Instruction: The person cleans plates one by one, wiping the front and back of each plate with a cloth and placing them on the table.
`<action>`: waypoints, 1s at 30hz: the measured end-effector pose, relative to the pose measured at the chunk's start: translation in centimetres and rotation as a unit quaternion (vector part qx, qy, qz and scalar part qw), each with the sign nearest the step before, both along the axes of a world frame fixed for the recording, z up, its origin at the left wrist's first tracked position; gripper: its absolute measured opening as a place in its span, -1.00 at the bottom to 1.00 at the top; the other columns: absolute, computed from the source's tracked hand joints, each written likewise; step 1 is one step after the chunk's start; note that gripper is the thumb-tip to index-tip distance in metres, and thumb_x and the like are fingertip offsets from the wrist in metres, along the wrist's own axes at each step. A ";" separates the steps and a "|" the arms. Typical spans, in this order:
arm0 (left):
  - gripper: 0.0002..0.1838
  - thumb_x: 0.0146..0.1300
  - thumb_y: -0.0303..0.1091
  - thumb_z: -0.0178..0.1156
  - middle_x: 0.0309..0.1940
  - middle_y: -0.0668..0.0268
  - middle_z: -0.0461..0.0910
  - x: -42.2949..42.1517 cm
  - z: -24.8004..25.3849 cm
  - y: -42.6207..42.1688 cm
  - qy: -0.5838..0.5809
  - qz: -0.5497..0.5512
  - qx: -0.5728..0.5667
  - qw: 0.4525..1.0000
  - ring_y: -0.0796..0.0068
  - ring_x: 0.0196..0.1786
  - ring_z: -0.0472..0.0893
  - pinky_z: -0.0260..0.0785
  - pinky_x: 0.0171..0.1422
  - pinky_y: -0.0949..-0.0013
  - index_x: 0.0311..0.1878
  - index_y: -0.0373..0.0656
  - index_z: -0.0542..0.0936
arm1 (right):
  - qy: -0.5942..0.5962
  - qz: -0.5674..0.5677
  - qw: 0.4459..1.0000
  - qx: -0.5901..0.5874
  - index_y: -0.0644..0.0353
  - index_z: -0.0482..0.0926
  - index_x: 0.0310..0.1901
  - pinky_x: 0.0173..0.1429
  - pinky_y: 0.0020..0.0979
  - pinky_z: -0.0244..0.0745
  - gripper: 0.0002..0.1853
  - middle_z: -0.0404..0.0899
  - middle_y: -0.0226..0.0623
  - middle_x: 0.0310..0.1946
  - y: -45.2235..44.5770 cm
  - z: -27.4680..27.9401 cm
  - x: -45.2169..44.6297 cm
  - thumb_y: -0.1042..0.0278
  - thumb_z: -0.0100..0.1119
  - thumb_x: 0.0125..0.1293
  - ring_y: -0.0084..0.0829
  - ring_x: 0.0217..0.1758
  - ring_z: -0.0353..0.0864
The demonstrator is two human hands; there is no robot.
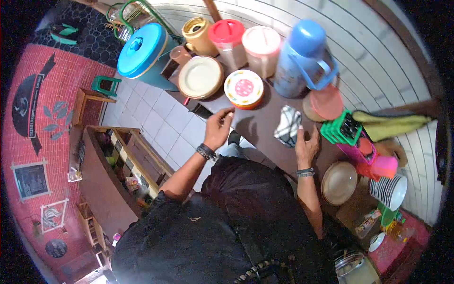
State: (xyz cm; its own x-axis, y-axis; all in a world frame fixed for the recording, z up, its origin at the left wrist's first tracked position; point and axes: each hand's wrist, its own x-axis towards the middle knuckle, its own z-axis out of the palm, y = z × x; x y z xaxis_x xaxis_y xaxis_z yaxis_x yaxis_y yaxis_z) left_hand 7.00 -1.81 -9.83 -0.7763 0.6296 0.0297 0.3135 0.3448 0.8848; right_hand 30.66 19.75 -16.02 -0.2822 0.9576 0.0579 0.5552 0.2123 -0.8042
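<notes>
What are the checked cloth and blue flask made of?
The checked cloth looks like matte woven fabric, possibly cotton, given its soft crumpled folds. The blue flask seems glossy plastic, judging by its shiny cap, though metal is possible lower down.

"What does the person have on?"

"A black shirt (227, 222), filling the near middle; it looks plain, save for a small pale curved mark (194, 219) to the left; its left sleeve (171, 201) is short."

"And on the arms?"

"Dark banded bracelets (206, 152) circle the left wrist (214, 144); more dark bracelets (305, 173), with greyish tones, circle the right wrist (304, 164)."

"Anything else?"

"A strand of dark and pale beads (255, 270) at the near edge; farther off, a bit of light bluish trouser leg (231, 150); beyond it, dark footwear (234, 137)."
</notes>
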 end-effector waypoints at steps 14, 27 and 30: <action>-0.26 0.27 -0.05 0.43 0.17 -0.16 0.55 -27.1 -5.5 -5.9 0.234 0.106 -0.119 0.959 -0.13 0.25 0.55 0.45 0.33 0.01 0.40 -0.32 0.50 | -0.275 0.007 0.949 0.156 0.06 0.44 0.52 0.48 0.15 0.32 -0.40 0.49 0.22 0.39 -3.6 -6.4 -7.4 0.16 0.13 0.49 0.27 0.37 0.50; -0.55 0.21 -0.20 0.39 -0.02 -0.05 0.59 -29.7 -5.5 -3.4 0.248 0.074 -0.126 0.958 -0.13 0.09 0.57 0.43 0.21 -0.05 0.06 -0.28 0.59 | -0.349 0.051 0.928 0.123 -0.03 0.31 0.59 0.52 0.04 0.27 -0.28 0.47 0.04 0.44 -3.2 -6.3 -7.0 0.25 0.21 0.40 0.04 0.40 0.50; -0.58 0.22 -0.23 0.37 -0.04 -0.09 0.60 -30.2 -6.7 -3.5 0.240 0.089 -0.065 0.964 -0.16 0.07 0.59 0.44 0.21 -0.05 0.04 -0.30 0.58 | -0.378 0.035 0.918 0.114 -0.04 0.29 0.60 0.47 0.06 0.37 -0.27 0.44 0.01 0.47 -3.7 -6.2 -7.2 0.19 0.20 0.41 0.12 0.38 0.49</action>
